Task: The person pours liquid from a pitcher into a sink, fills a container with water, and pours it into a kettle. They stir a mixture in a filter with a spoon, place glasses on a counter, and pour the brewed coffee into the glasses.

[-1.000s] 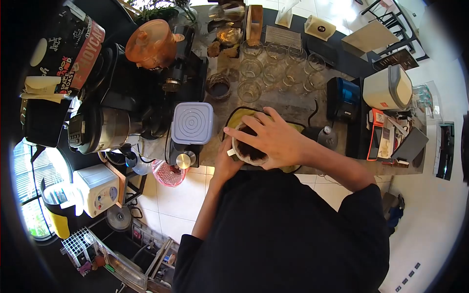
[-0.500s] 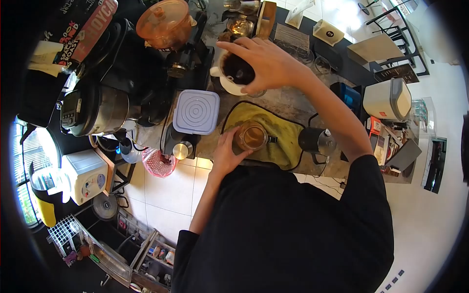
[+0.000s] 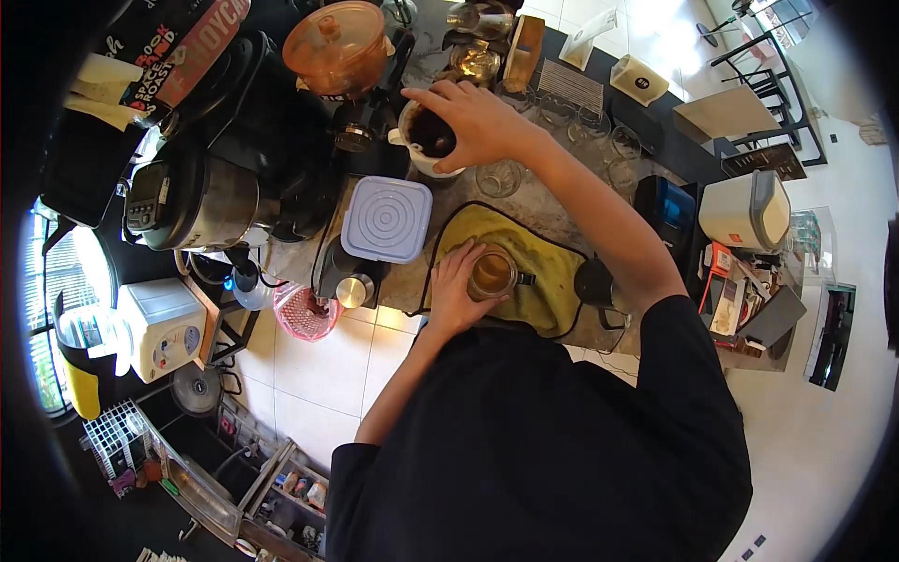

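My right hand (image 3: 487, 120) grips a white dripper (image 3: 397, 138) by its rim, fingers and thumb spread across the top. Dark wet coffee grounds (image 3: 431, 133) fill its inside. A clear glass (image 3: 499, 178) stands on the counter just beside it. Nearer my body, my left hand (image 3: 457, 286) curls around the side of a glass server (image 3: 493, 273) with a dark handle and amber-brown liquid in it. The server rests on a yellow-green cloth (image 3: 551, 272) with a black border.
A lidded lilac container (image 3: 387, 219) sits left of the cloth, with a metal-topped canister (image 3: 355, 290) below it. At the cloth's right is a dark kettle (image 3: 596, 281). Several glasses (image 3: 588, 122) stand farther back. Coffee machinery (image 3: 356, 126) and an orange lidded pot (image 3: 334, 47) occupy the left.
My right hand has shifted left with the dripper, uncovering more of the glass beside it. My left hand remains around the server. The whole view has shifted slightly.
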Demonstrator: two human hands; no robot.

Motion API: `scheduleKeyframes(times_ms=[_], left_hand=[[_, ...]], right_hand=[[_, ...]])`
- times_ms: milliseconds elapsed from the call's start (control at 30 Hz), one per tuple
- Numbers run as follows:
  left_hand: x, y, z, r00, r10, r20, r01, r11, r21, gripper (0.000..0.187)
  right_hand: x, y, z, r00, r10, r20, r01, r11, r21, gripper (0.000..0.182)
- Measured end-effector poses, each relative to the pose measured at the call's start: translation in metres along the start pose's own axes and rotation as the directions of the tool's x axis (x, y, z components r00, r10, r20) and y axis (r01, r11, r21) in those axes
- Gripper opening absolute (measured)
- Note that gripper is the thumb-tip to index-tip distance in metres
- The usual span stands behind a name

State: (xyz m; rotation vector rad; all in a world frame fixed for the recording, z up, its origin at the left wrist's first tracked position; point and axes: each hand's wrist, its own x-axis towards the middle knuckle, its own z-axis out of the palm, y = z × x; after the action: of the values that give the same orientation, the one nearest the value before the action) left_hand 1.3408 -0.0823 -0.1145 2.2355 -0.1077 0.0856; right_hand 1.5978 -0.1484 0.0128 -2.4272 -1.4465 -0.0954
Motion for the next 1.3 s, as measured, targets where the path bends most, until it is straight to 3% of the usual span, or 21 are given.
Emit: scheduleKeyframes(times_ms=[433,567,633,667,700,733,800,867,967,1033,1133,1233,1300], left_hand=[[0.003,0.003,0.005,0.994,0.004,-0.108,-0.008,0.999,-0.035,0.076],[0.006,0.009,0.006,0.985,-0.005,-0.174,-0.005,0.998,-0.059,0.075],[0.006,0.016,0.003,0.978,-0.002,-0.209,-0.009,0.998,-0.055,0.074],[0.006,0.020,0.001,0.971,-0.004,-0.240,-0.009,0.998,-0.054,0.073],[0.005,0.023,0.000,0.968,-0.012,-0.251,-0.001,0.999,-0.054,0.073],[0.005,0.026,-0.002,0.960,-0.009,-0.281,-0.016,0.996,-0.085,0.072],[0.003,0.032,-0.006,0.948,-0.006,-0.318,-0.031,0.993,-0.111,0.071],[0.001,0.040,-0.008,0.938,-0.029,-0.345,-0.015,0.992,-0.123,0.071],[-0.001,0.056,-0.015,0.938,-0.054,-0.343,0.010,0.992,-0.127,0.068],[-0.004,0.067,-0.020,0.942,-0.070,-0.328,0.031,0.992,-0.122,0.068],[-0.009,0.074,-0.016,0.953,-0.084,-0.292,0.054,0.992,-0.111,0.068],[-0.020,0.078,-0.013,0.954,-0.092,-0.287,0.055,0.989,-0.134,0.069],[-0.022,0.081,-0.015,0.944,-0.090,-0.318,0.041,0.987,-0.158,0.069]], right_hand=[[-0.004,-0.010,-0.006,0.988,0.074,0.136,-0.065,0.996,-0.068,0.119],[-0.013,-0.010,-0.009,0.998,0.053,0.045,-0.044,0.981,-0.189,0.115],[-0.019,-0.008,-0.030,0.972,-0.045,-0.232,0.068,0.993,0.094,0.094],[-0.030,-0.010,-0.043,0.972,-0.055,-0.229,0.079,0.992,0.096,0.094],[-0.045,-0.022,-0.065,0.959,0.113,-0.259,-0.007,0.925,0.379,0.075],[-0.064,-0.030,-0.079,0.931,0.281,-0.235,-0.073,0.771,0.632,0.057],[-0.105,-0.036,-0.084,0.916,0.371,-0.153,-0.144,0.660,0.737,0.031],[-0.145,-0.051,-0.079,0.912,0.409,0.026,-0.288,0.595,0.750,0.026],[-0.192,-0.067,-0.049,0.926,0.341,0.162,-0.350,0.615,0.706,0.025],[-0.214,-0.079,-0.025,0.874,0.421,0.242,-0.421,0.408,0.810,0.024],[-0.234,-0.088,-0.003,0.870,0.474,0.135,-0.354,0.410,0.841,0.024],[-0.237,-0.098,-0.006,0.781,0.585,0.218,-0.450,0.285,0.846,0.017],[-0.239,-0.097,-0.011,0.821,0.521,0.233,-0.455,0.349,0.820,0.017]])
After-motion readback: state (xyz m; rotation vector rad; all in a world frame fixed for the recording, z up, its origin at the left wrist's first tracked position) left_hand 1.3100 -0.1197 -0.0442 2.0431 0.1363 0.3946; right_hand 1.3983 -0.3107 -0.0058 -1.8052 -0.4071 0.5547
